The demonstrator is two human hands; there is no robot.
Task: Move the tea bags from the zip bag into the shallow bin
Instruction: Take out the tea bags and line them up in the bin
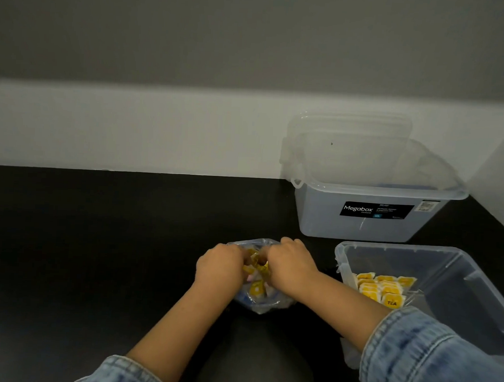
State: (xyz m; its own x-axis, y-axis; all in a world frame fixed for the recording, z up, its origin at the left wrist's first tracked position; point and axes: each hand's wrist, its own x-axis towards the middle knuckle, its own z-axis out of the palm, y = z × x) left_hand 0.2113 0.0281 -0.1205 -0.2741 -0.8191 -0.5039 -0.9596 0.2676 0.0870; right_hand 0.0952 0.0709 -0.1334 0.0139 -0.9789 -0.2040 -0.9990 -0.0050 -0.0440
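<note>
Zip bag: clear, crumpled, on black table, mouth facing up; long axis unclear. Yellow tea bags inside. Left hand and right hand reach in, fingers curled; what they pinch cannot be told. Shallow bin just right holds sachets marked "TEA". Deep bin behind reads "Megabox".

Your left hand and right hand are bare — no gloves, rings or watch showing. Both forearms are uncovered up to blue denim sleeves — faded wash, stitched cuffs, pushed back from your wrists.
</note>
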